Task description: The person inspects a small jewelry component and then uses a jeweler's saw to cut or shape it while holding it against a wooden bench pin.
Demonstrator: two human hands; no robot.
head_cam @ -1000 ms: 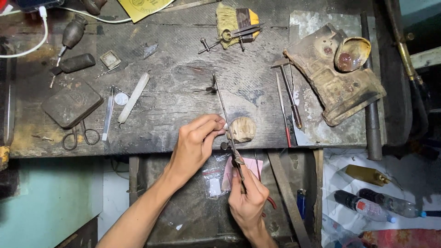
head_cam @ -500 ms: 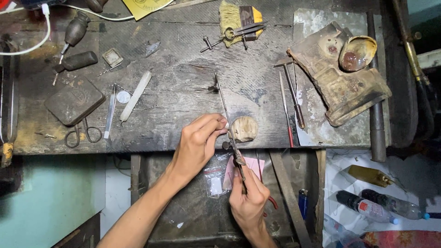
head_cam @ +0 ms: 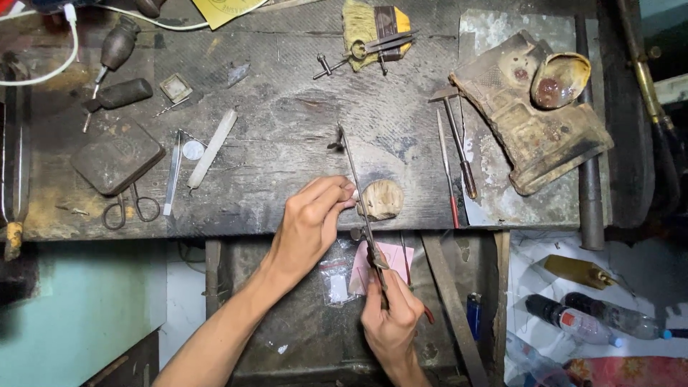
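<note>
A thin saw frame [head_cam: 358,193] is lying across the workbench [head_cam: 287,143] edge, its handle clenched in the right hand [head_cam: 390,319]. The left hand [head_cam: 312,222] is pinching something small (too tiny to identify) against the wooden peg [head_cam: 381,199] beside the saw.

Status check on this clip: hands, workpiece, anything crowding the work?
Left hand pinching a small piece against the wooden peg. Right hand gripping the jeweller's saw, blade at the peg. File and small hammer lie just beside.
</note>
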